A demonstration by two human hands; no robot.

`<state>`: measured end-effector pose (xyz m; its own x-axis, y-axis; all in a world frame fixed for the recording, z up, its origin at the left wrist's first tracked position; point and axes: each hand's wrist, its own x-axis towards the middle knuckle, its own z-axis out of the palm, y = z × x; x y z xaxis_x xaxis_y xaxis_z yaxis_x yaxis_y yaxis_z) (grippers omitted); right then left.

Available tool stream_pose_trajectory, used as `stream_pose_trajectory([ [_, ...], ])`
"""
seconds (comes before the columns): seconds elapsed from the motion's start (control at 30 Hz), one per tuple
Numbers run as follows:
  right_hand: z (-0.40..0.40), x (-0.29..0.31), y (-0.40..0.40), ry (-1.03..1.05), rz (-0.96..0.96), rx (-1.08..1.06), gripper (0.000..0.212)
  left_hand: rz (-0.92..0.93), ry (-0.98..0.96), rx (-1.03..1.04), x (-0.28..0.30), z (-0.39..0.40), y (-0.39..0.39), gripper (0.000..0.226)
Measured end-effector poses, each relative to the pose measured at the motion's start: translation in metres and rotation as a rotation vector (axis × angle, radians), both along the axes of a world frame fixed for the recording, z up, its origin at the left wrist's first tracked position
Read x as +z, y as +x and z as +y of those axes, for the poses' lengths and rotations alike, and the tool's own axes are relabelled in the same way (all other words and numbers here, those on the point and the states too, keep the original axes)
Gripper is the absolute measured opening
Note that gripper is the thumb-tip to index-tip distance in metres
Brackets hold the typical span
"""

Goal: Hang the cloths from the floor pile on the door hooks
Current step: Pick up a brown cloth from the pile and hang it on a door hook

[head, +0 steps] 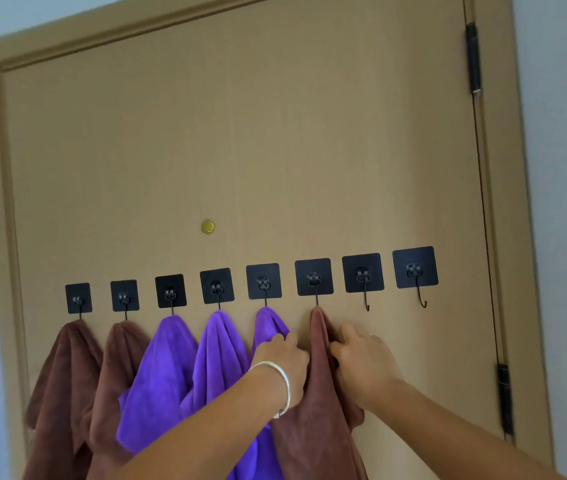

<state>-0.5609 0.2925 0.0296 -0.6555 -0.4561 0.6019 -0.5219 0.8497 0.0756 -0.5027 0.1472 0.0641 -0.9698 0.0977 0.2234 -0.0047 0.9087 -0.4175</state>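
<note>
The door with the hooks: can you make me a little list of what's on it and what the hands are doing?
door: tan door with a gold peephole
hooks: eight black stick-on hooks in a row
brown cloths: three, on the first hook, the second hook and the sixth hook from the left
purple cloths: three, on the third, fourth and fifth hooks
empty hooks: the two on the right
left hand: grips the sixth hook's brown cloth, silver bangle on the wrist
right hand: grips the same cloth from the other side
</note>
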Motion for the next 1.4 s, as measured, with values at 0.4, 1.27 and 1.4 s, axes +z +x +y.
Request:
stream_pose_trajectory([
  [0.4, 0.011, -0.003, 0.014, -0.095, -0.329, 0.08, 0.045, -0.214, 0.682, -0.153, -0.021, 0.007, -0.002, 0.055],
  [1.27, 0.103, 0.018, 0.21, -0.016, 0.074, -0.816, 0.045, 0.196, 0.344, -1.092, 0.006, 0.066, 0.028, 0.068],
  [1.4, 0.119, 0.02, 0.262, -0.028, 0.099, -0.955, 0.043, 0.169, 0.381, -1.212, 0.005, 0.102, 0.055, 0.069],
])
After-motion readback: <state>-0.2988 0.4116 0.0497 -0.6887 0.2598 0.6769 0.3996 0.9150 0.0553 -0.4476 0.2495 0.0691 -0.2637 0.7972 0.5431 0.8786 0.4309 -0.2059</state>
